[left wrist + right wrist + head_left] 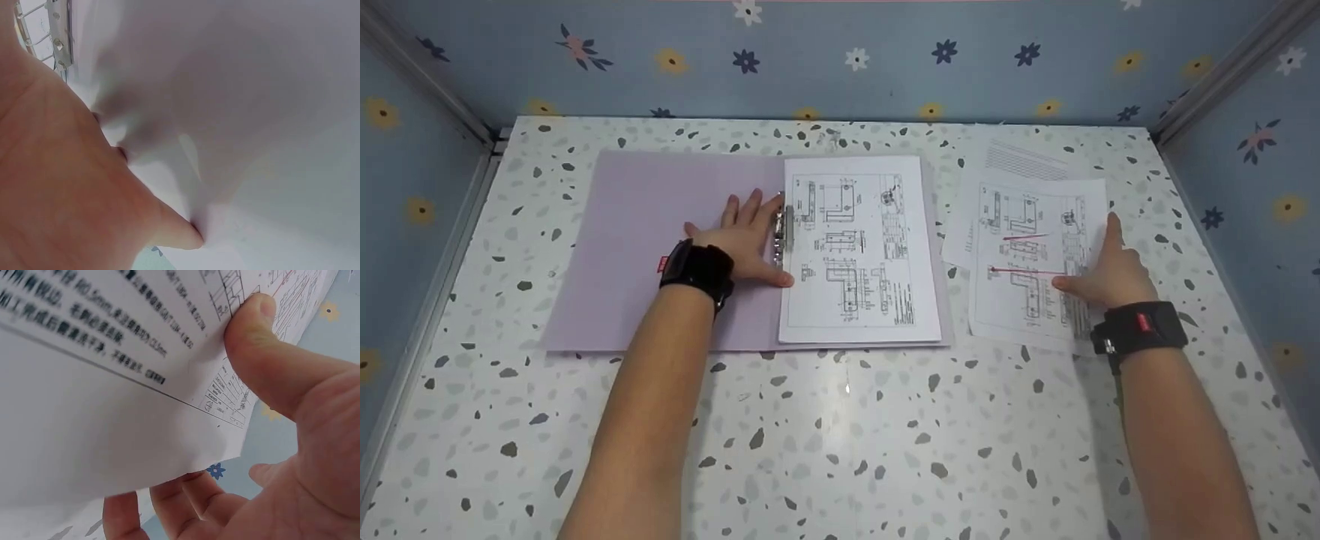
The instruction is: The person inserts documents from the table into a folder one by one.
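Observation:
A lilac ring binder (645, 202) lies open on the speckled table. Its metal ring clip (789, 229) runs along the inner edge of a stack of technical drawings (904, 307). My left hand (742, 244) rests on the binder beside the clip, fingers spread, thumb at the stack's edge. In the left wrist view the rings (61, 34) show past the palm. To the right, my right hand (1121, 277) pinches the right edge of a drawing sheet with red lines (990, 315). The right wrist view has the thumb on the printed face (185, 377) and fingers under the edge.
More printed sheets (1020, 159) lie under and behind the marked sheet. Blue flowered panels (855, 82) close off the back and both sides of the table (847, 442).

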`<state>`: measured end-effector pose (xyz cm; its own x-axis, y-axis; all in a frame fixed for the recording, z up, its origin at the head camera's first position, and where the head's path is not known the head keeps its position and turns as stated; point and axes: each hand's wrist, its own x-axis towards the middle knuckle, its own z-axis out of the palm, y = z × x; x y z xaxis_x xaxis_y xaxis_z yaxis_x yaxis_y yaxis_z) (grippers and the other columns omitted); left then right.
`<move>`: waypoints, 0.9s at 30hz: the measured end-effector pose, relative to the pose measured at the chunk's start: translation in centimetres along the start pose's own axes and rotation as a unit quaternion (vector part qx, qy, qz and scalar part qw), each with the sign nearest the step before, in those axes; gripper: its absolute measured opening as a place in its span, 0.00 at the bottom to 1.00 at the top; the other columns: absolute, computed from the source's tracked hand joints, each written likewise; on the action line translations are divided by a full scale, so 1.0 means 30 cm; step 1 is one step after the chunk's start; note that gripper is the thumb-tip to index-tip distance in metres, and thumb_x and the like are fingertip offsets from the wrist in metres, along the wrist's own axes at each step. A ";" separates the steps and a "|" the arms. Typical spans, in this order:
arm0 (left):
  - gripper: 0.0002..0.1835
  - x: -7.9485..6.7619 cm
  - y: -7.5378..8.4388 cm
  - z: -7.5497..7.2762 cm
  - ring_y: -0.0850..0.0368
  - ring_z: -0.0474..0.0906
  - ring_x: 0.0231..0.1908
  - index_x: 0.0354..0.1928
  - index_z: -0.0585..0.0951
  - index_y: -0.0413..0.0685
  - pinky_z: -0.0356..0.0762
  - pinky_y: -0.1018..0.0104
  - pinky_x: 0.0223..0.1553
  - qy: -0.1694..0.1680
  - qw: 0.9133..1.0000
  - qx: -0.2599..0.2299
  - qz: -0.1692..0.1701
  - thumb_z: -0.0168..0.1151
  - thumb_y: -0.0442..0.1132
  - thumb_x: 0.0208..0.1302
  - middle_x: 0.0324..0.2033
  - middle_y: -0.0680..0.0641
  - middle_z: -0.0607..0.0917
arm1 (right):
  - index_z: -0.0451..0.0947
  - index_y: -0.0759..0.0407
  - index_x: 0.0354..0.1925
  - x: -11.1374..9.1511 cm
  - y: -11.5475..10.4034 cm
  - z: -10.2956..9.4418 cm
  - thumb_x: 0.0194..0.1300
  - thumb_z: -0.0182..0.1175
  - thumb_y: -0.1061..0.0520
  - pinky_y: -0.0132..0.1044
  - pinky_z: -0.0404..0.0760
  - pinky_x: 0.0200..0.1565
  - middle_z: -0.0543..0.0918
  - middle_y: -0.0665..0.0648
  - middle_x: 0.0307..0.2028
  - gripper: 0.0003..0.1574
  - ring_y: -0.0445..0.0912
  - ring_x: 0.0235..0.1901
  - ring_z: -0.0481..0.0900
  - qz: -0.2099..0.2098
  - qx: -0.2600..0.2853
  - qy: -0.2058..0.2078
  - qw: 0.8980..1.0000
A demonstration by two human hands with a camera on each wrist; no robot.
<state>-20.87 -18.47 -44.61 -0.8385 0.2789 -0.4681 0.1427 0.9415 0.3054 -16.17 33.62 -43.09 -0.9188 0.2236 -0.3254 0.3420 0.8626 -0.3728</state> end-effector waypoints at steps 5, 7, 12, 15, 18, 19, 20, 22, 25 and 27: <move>0.72 0.022 -0.008 0.007 0.39 0.23 0.76 0.78 0.28 0.71 0.34 0.12 0.54 -0.007 1.000 0.000 -0.004 0.69 0.76 0.43 0.78 0.47 0.28 | 0.13 0.52 0.75 0.001 -0.003 0.001 0.56 0.74 0.42 0.73 0.66 0.57 0.49 0.90 0.64 0.84 0.82 0.59 0.60 0.012 0.004 -0.003 1.000; 0.72 0.026 -0.009 0.007 0.39 0.23 0.75 0.78 0.28 0.71 0.34 0.11 0.53 -0.007 1.000 0.000 -0.003 0.69 0.76 0.42 0.78 0.47 0.28 | 0.13 0.52 0.75 0.002 0.002 0.001 0.56 0.74 0.42 0.73 0.66 0.57 0.51 0.90 0.64 0.85 0.82 0.59 0.61 0.009 0.006 -0.003 1.000; 0.71 0.015 0.001 0.003 0.39 0.25 0.76 0.79 0.31 0.69 0.37 0.12 0.55 0.002 1.000 0.010 -0.001 0.68 0.76 0.44 0.78 0.46 0.30 | 0.11 0.53 0.75 0.005 0.015 0.003 0.56 0.73 0.40 0.67 0.71 0.53 0.67 0.85 0.57 0.85 0.77 0.55 0.69 0.002 0.008 -0.009 1.000; 0.70 0.000 0.008 -0.003 0.38 0.27 0.76 0.79 0.34 0.66 0.37 0.12 0.55 0.009 1.000 0.003 0.006 0.70 0.74 0.45 0.79 0.44 0.32 | 0.10 0.53 0.74 0.004 0.015 0.003 0.57 0.72 0.40 0.64 0.73 0.51 0.70 0.82 0.55 0.85 0.75 0.53 0.72 0.004 0.008 -0.014 1.000; 0.69 -0.005 0.011 -0.005 0.39 0.26 0.76 0.79 0.33 0.68 0.37 0.13 0.56 0.009 1.000 0.009 0.000 0.68 0.75 0.46 0.79 0.46 0.31 | 0.09 0.53 0.74 0.000 0.012 0.004 0.57 0.72 0.40 0.63 0.73 0.50 0.70 0.82 0.56 0.85 0.74 0.53 0.72 0.006 0.009 -0.010 1.000; 0.69 -0.007 0.010 -0.005 0.39 0.27 0.76 0.79 0.33 0.67 0.37 0.13 0.56 0.011 1.000 0.006 0.002 0.69 0.74 0.46 0.79 0.45 0.32 | 0.09 0.53 0.74 -0.001 0.012 0.005 0.57 0.72 0.40 0.62 0.73 0.50 0.70 0.82 0.56 0.85 0.74 0.53 0.72 0.005 0.008 -0.007 1.000; 0.69 -0.007 0.009 -0.004 0.39 0.27 0.76 0.79 0.33 0.67 0.37 0.13 0.55 0.012 1.000 0.005 0.002 0.69 0.74 0.46 0.79 0.45 0.32 | 0.10 0.53 0.74 -0.004 0.011 0.006 0.57 0.72 0.40 0.62 0.73 0.49 0.71 0.82 0.55 0.86 0.74 0.53 0.73 0.003 0.006 -0.005 1.000; 0.70 -0.005 0.006 -0.002 0.39 0.27 0.76 0.79 0.33 0.67 0.37 0.13 0.55 0.011 1.000 0.007 0.000 0.69 0.74 0.46 0.78 0.45 0.32 | 0.10 0.54 0.74 -0.006 0.014 0.008 0.57 0.72 0.39 0.60 0.73 0.47 0.72 0.82 0.54 0.86 0.74 0.52 0.73 0.000 0.002 -0.002 1.000; 0.70 -0.001 0.002 0.000 0.38 0.26 0.76 0.79 0.32 0.67 0.36 0.12 0.55 0.006 1.000 0.002 0.000 0.69 0.74 0.46 0.78 0.45 0.31 | 0.09 0.54 0.73 -0.006 0.025 0.009 0.58 0.71 0.38 0.60 0.74 0.46 0.72 0.82 0.53 0.84 0.73 0.51 0.74 -0.007 -0.002 -0.007 1.000; 0.70 0.003 0.002 0.001 0.39 0.25 0.76 0.79 0.31 0.68 0.36 0.12 0.55 0.003 1.000 0.003 -0.001 0.68 0.75 0.46 0.78 0.45 0.30 | 0.09 0.54 0.73 -0.003 0.038 0.004 0.60 0.70 0.40 0.62 0.73 0.49 0.70 0.83 0.55 0.83 0.74 0.52 0.73 -0.010 0.001 -0.013 1.000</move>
<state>-20.91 -18.40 -44.65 -0.8419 0.2753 -0.4642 0.1437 0.9434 0.2990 -15.69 34.53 -43.58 -0.9195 0.1950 -0.3413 0.3249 0.8658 -0.3807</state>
